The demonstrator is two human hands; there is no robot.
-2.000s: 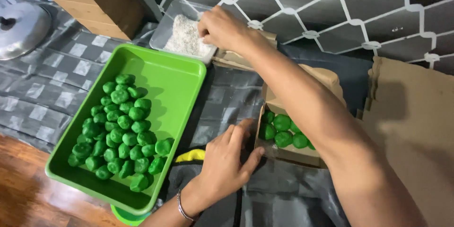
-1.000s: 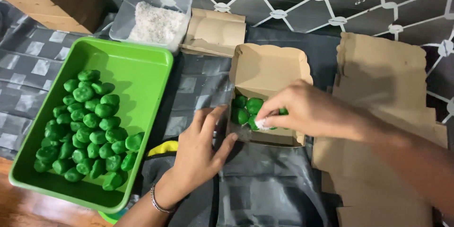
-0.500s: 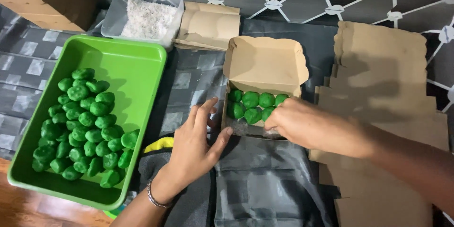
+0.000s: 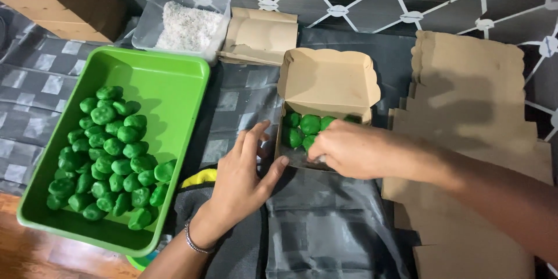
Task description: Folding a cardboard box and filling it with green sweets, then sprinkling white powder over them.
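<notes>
An open brown cardboard box (image 4: 329,78) holds several green dough balls (image 4: 310,124). My right hand (image 4: 354,150) reaches into the box over the balls, fingers curled down among them; what it grips is hidden. My left hand (image 4: 244,177) rests flat on the dark cloth, fingers spread, its thumb and fingertips against the box's left side. A green tray (image 4: 168,81) to the left carries a heap of many green balls (image 4: 110,154).
A clear tub of white shredded coconut (image 4: 186,23) stands at the back beside folded brown boxes (image 4: 261,35). A stack of flat cardboard blanks (image 4: 471,87) lies at the right. Checked cloth covers the table; a wooden block sits at the far left.
My right hand went from the coconut tub to the box and now works inside it. More green balls lie in the box. My left hand stayed at the box's side.
</notes>
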